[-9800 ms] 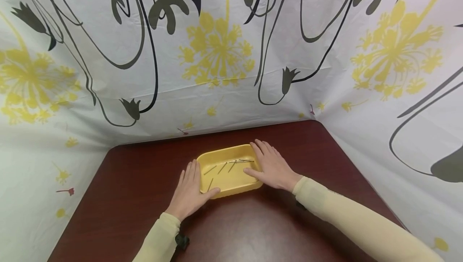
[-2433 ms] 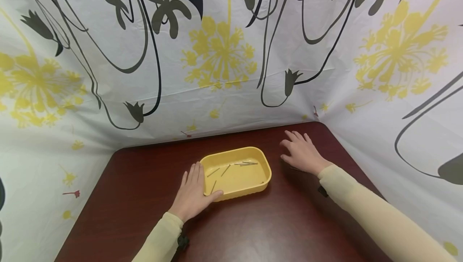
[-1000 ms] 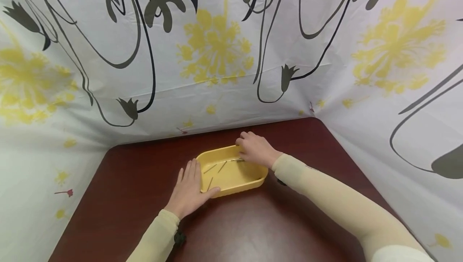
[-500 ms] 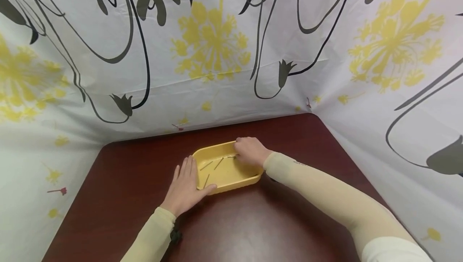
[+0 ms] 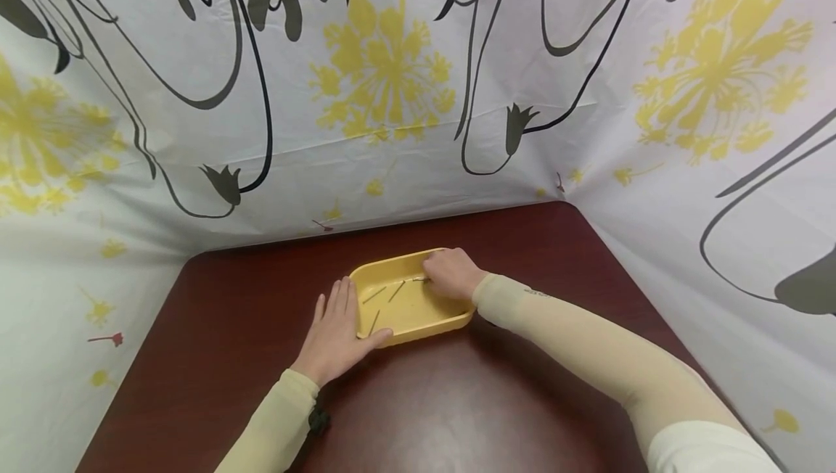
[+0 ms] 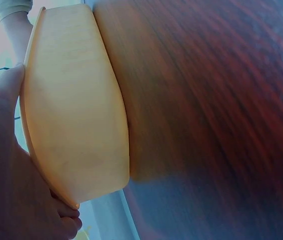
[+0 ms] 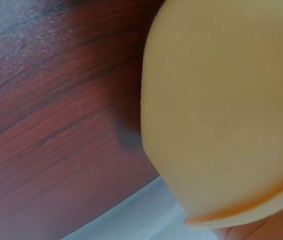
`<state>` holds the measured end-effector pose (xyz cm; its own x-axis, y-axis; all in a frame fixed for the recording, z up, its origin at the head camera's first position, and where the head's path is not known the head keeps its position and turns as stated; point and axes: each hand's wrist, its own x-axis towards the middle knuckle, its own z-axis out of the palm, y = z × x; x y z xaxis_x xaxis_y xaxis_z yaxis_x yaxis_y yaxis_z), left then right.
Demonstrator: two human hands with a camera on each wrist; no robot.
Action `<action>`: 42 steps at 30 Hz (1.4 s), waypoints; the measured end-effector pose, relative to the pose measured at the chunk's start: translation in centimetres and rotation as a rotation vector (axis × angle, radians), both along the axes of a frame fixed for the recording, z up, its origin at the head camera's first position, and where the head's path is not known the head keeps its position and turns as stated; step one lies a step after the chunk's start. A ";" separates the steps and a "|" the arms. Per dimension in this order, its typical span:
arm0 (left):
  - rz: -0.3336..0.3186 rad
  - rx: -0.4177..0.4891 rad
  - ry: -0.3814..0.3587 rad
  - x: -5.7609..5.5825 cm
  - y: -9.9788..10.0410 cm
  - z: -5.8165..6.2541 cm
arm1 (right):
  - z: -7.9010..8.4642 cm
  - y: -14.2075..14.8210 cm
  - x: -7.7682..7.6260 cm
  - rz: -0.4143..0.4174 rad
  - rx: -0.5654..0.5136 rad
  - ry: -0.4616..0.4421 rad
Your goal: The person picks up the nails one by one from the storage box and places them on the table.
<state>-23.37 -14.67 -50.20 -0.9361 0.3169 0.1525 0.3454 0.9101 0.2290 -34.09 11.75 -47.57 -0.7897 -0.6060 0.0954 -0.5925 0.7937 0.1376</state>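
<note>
A shallow yellow tray sits on the dark red-brown table. My left hand lies along its left end, fingers straight against the rim and thumb spread over the front corner. Thin nail-like pieces lie on the tray's floor: one slanted piece at the back left, a steeper piece beside it, and another piece near my left thumb. My right hand reaches inside the right half with curled fingers, at more dark pieces. Its fingertips are hidden, so whether it pinches one cannot be seen.
The table ends at the back and right against a hanging white cloth with flower prints. My right forearm crosses above the table's right side. In both wrist views the tray's outer wall fills much of the picture.
From beside the tray on the right, my right hand has come into it; over the last second its fingers have moved lower and curled more. My left hand has stayed on the rim.
</note>
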 end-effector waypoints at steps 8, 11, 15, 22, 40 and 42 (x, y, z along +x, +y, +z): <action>-0.002 0.000 0.019 0.1 0.1 0.2 | -0.8 0.2 -0.1 0.027 0.035 0.066; 0.003 -0.007 -0.001 0.1 0.1 0.2 | -1.2 0.3 -0.2 0.043 0.056 0.087; 0.008 -0.003 -0.018 0.1 0.1 0.1 | -1.5 0.4 -0.2 0.052 0.060 0.104; 0.010 0.012 -0.015 0.2 0.1 0.0 | -1.7 0.4 -0.5 0.052 0.046 0.121; -0.001 0.007 0.007 0.3 0.2 0.4 | -2.4 0.3 -1.0 0.088 0.061 0.176; -0.001 0.009 0.007 0.3 0.2 0.5 | -2.3 0.4 -0.9 0.089 0.053 0.172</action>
<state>-23.03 -14.44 -49.75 -0.9348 0.3160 0.1623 0.3476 0.9077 0.2349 -34.96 12.12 -49.88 -0.7078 -0.6803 0.1903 -0.6239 0.7284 0.2832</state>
